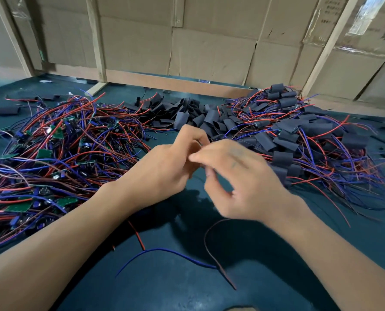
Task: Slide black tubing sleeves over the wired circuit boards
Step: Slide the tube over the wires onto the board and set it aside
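Note:
My left hand (171, 163) and my right hand (241, 182) meet above the middle of the dark green table (187, 288). The left hand's fingers curl round something small that the hands hide. A blue wire (176, 254), a red wire (140, 237) and a dark red wire (209, 243) trail from under the hands onto the table, so it looks like a wired circuit board. My right hand is blurred, its fingertips at the left hand's fingers. Bare wired circuit boards (43, 153) are heaped on the left. Loose black tubing sleeves (187, 115) lie behind the hands.
A heap of sleeved boards (299, 138) with red and blue wires fills the right side. Stray sleeves (5, 110) lie at the far left. Cardboard panels in a wooden frame (164, 81) close off the back of the table.

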`<state>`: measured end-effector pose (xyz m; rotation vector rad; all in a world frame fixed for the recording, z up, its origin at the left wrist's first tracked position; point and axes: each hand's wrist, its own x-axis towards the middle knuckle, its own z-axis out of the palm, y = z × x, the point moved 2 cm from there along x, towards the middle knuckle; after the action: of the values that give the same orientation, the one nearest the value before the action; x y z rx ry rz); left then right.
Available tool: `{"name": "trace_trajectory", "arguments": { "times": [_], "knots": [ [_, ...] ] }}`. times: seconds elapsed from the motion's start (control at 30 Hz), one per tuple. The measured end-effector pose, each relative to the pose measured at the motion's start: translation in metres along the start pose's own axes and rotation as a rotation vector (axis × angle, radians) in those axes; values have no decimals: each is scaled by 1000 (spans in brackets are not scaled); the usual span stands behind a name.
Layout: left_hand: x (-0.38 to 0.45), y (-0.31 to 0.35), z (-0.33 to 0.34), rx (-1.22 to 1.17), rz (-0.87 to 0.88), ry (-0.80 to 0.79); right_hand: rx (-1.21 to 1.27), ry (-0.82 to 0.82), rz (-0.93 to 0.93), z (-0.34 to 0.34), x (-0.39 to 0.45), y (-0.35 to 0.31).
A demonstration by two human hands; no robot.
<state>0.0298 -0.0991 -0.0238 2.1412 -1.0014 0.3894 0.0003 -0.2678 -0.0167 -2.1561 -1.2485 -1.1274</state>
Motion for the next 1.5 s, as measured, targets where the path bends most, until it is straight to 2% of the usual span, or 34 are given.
{"name": "trace_trajectory", "arguments": {
  "times": [0.13, 0.23, 0.37, 0.47, 0.6, 0.67, 0.8, 0.87, 0.93, 1.03, 1.13, 1.23, 1.3, 1.4, 1.5],
  "knots": [
    [0, -3, -1, -155, -57, 65, 19, -108, 85, 13, 3, -9],
    [1, -3, 4, -187, -84, 29, -22, -178, 227, 15, 5, -9],
    [4, -11, 5, -17, -113, -44, -320, -281, 346, 9, 4, 0],
    [4, -19, 2, 58, -90, -58, -409, -377, 396, 1, 1, 12],
    [3, -22, 4, 49, -83, -35, -441, -658, 308, 5, -6, 21],
    [3, -19, 3, 17, -83, 20, -437, -708, 257, 14, -4, 19],
    [6, -8, -3, -75, -142, 123, -78, -602, 393, 21, -9, 22],
    [16, -14, -7, -208, -260, 209, 44, -549, 457, 17, -11, 24],
    [34, -31, -8, -196, -392, 261, 64, -472, 471, 13, -11, 27],
    [61, -60, 0, 131, -420, 181, 76, -466, 473, 12, -13, 26],
    [89, -79, 18, 253, -361, 30, -6, -519, 443, 14, -13, 22],
    [115, -88, 37, 383, -490, -131, -133, -448, 348, 11, -9, 17],
    [129, -94, 43, 455, -554, -154, -126, -403, 320, 9, -8, 16],
    [142, -97, 40, 418, -667, -172, -143, -430, 337, 8, -9, 17],
    [139, -99, 28, 122, -824, -175, -137, -431, 380, 9, -12, 18]
  ]
}}
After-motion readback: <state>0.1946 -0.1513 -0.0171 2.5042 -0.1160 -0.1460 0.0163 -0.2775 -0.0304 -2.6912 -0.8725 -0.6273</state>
